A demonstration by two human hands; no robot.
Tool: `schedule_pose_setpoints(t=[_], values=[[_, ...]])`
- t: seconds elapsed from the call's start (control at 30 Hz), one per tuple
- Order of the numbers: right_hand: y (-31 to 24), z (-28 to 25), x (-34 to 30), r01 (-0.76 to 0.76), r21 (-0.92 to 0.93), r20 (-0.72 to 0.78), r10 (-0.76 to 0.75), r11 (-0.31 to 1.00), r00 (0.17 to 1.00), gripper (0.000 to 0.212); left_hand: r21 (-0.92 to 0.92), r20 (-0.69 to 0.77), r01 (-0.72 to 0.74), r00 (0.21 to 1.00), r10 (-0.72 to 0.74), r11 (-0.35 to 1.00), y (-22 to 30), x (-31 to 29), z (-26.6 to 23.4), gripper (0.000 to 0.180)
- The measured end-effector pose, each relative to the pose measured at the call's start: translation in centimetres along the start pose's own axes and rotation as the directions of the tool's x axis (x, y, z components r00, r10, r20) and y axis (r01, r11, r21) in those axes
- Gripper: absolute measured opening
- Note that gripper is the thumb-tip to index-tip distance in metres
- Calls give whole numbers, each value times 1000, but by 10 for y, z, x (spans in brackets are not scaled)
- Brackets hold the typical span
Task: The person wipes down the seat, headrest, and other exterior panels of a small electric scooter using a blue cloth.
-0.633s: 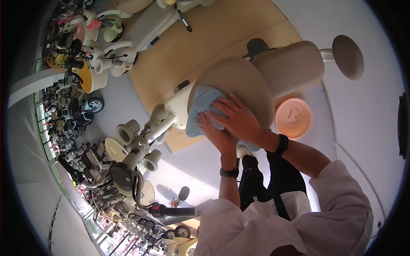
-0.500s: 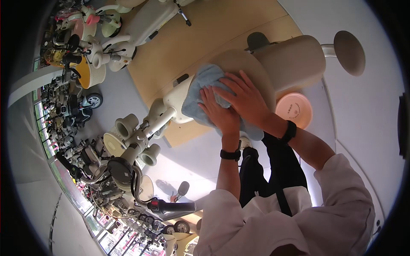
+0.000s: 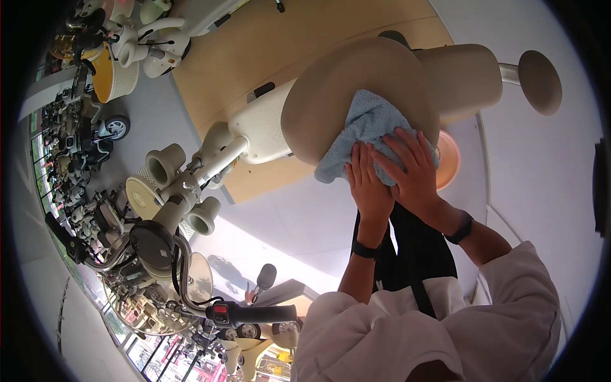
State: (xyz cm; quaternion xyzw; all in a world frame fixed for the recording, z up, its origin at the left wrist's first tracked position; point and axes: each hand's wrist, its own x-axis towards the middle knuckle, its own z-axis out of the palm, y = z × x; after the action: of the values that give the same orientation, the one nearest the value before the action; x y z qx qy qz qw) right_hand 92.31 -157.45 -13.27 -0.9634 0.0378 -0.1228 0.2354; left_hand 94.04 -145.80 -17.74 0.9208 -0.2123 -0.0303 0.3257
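Observation:
A light blue towel lies bunched over the near edge of a scooter's tan front seat. My left hand presses on the near part of the towel, fingers stretched out side by side. Just right of it, my right hand rests flat on the cloth with its fingers spread. Neither hand is wrapped round the towel. Behind the front seat comes a tan rear seat, then a rounded backrest. Part of a pink-orange basin shows below the seats, its left side hidden.
The scooter's handlebar, with a black grip and a round black display, reaches toward me at lower left. A mirror stands near the grip. Other scooters are at upper left. A tan floor panel lies beneath.
Both hands have moved the towel toward me, from the top of the seat to its near edge. More of the seat's top shows. The view has shifted, and the basin is now partly covered.

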Motion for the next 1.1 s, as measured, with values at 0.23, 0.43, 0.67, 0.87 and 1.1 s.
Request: schedule_pose_setpoints(t=[0.23, 0.43, 0.67, 0.87, 1.1], values=[[-6, 22, 48, 58, 68, -93, -52, 996, 994, 44, 103, -87, -1, 996, 10, 995, -22, 46, -28, 73], [23, 1, 26, -43, 85, -136, 55, 995, 989, 55, -18, -100, -92, 991, 90, 996, 13, 60, 3, 65], [6, 3, -45, -152, -35, -128, 146, 988, 981, 60, -157, 105, -119, 985, 136, 980, 6, -8, 6, 65], [-23, 24, 4, -52, -28, -101, 49, 998, 994, 53, 42, -9, -89, 996, 90, 995, -34, 5, -22, 65], [16, 13, 54, -10, -61, -231, -4, 998, 973, 62, 200, -141, -55, 986, 84, 978, -6, 69, -20, 75]])
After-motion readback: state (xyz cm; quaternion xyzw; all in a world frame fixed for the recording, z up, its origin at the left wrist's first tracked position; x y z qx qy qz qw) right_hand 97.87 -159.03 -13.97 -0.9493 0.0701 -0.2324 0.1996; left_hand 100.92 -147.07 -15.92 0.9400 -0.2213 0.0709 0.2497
